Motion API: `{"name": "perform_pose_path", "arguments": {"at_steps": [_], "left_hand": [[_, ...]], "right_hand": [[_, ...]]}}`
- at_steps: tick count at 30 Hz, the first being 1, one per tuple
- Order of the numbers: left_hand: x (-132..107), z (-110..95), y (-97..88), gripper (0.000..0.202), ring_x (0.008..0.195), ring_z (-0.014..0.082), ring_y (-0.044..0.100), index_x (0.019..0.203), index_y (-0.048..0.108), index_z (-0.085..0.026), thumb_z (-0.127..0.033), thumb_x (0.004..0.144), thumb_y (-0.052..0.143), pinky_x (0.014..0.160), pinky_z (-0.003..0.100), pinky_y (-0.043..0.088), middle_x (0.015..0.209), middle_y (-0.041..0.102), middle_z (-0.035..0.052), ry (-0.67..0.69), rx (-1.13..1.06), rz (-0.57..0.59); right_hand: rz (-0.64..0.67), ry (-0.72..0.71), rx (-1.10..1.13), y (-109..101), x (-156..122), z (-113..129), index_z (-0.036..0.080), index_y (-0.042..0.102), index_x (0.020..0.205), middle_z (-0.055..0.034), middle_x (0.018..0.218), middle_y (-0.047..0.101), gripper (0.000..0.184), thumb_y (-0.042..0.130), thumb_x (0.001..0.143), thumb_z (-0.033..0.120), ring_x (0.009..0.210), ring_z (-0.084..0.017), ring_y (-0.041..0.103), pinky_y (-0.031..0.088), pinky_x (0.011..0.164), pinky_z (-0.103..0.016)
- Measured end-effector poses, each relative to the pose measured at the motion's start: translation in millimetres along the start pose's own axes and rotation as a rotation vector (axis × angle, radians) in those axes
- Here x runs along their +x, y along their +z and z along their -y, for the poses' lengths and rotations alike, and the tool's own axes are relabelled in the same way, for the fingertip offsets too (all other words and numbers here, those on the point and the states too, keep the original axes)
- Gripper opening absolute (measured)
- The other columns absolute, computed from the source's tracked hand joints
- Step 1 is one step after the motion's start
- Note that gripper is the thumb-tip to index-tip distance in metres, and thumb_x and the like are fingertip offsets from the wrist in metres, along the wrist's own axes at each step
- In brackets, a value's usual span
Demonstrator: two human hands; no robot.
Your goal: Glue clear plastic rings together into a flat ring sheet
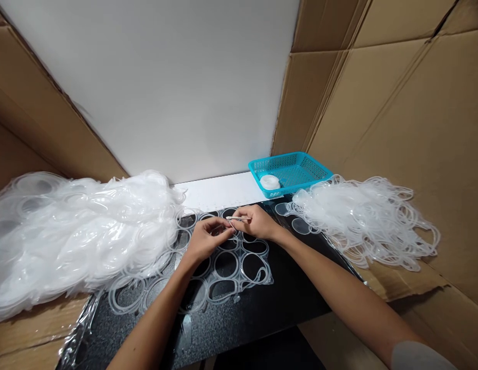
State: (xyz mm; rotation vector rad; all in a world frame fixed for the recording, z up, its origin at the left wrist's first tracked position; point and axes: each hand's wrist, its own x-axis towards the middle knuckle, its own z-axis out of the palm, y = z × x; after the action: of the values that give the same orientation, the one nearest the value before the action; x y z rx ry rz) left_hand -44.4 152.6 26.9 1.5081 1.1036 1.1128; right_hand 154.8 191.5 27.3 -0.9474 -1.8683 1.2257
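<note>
Both hands are together over the black counter, above the far edge of the ring sheet, a clear plastic sheet punched into joined rings and lying flat.

Right hand: thumb and fingers pinch one end of a thin white stick, held roughly level.

Left hand: fingers curled in, tips right at the stick's other end and just above the sheet. Can't tell if it actually grips anything.

Left of the hands, a big heap of clear plastic overlaps the sheet's edge. To the right, a looser pile of rings, with loose clear discs between it and the right hand.

Behind that, a blue basket holds a white round piece. Cardboard walls stand on both sides.
</note>
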Motion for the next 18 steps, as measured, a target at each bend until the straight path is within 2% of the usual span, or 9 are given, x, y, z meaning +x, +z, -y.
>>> {"name": "perform_pose_path", "arguments": {"at_steps": [5, 10, 14, 18], "left_hand": [[0.4, 1.1, 0.1, 0.025, 0.077, 0.0194, 0.069, 0.086, 0.081, -0.018, -0.040, 0.076, 0.087, 0.074, 0.033, 0.055, 0.087, 0.080, 0.0079, -0.008, -0.057, -0.005], [4.8, 3.4, -8.4, 0.029, 0.069, 0.0158, 0.062, 0.092, 0.084, -0.016, -0.041, 0.081, 0.075, 0.068, 0.029, 0.050, 0.086, 0.079, 0.0079, -0.046, -0.224, 0.053], [5.6, -1.6, -8.8, 0.027, 0.066, 0.0139, 0.058, 0.084, 0.081, -0.016, -0.043, 0.079, 0.081, 0.066, 0.028, 0.046, 0.077, 0.075, 0.0049, -0.072, -0.143, 0.027], [5.6, -6.0, -9.0, 0.032, 0.064, 0.0140, 0.054, 0.079, 0.078, -0.017, -0.049, 0.083, 0.078, 0.065, 0.028, 0.042, 0.070, 0.071, 0.0028, -0.066, -0.084, -0.023]], "right_hand": [[-0.018, 0.012, 0.005, 0.2, -0.1, -0.3, 0.016, 0.069, 0.076, 0.0044, 0.058, 0.051, 0.030, 0.074, 0.080, 0.046, 0.053, -0.009, 0.034, 0.023, 0.049, -0.024], [-0.014, 0.012, 0.008, -0.1, -0.6, 0.3, 0.016, 0.070, 0.079, 0.0039, 0.059, 0.053, 0.034, 0.074, 0.081, 0.050, 0.054, -0.009, 0.034, 0.023, 0.050, -0.024], [-0.021, 0.000, 0.011, -1.4, -0.8, -0.6, 0.017, 0.065, 0.075, 0.0055, 0.058, 0.049, 0.032, 0.074, 0.079, 0.048, 0.054, -0.009, 0.033, 0.023, 0.050, -0.024], [-0.041, -0.022, -0.015, -2.8, 0.0, -4.9, 0.019, 0.060, 0.077, 0.0062, 0.060, 0.048, 0.028, 0.073, 0.081, 0.044, 0.054, -0.009, 0.035, 0.026, 0.051, -0.024]]}}
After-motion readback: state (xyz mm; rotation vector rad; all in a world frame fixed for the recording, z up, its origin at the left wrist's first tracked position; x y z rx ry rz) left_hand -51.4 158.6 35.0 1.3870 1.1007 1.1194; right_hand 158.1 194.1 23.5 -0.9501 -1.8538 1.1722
